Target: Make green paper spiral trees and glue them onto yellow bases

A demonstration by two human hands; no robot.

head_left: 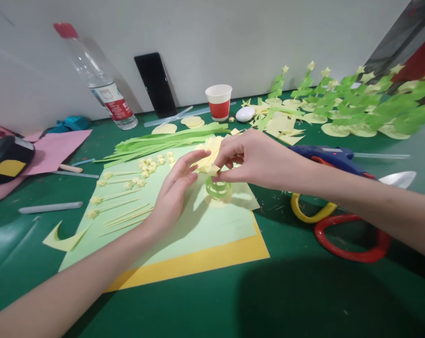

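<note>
Passage, bottom center to bottom right: green tabletop [198, 305], shadowed toward the right.
Passage, lower left: tabletop strip between curved paper scrap [66, 241] and left forearm [78, 281].
Obstacle, center: left hand [175, 192] and right hand [247, 157], with green paper coil [217, 190] between and below; only a narrow gap.
Obstacle, right: scissors [383, 241], 2 handle loops, and glue gun [325, 152], both partly behind right forearm [360, 195].
Obstacle, upper left to upper center: bottle [110, 96], phone [156, 84] and cup [219, 105], spaced apart before the wall [184, 37].
Obstacle, upper right: star-topped paper stems [360, 103], densely grouped.
</note>
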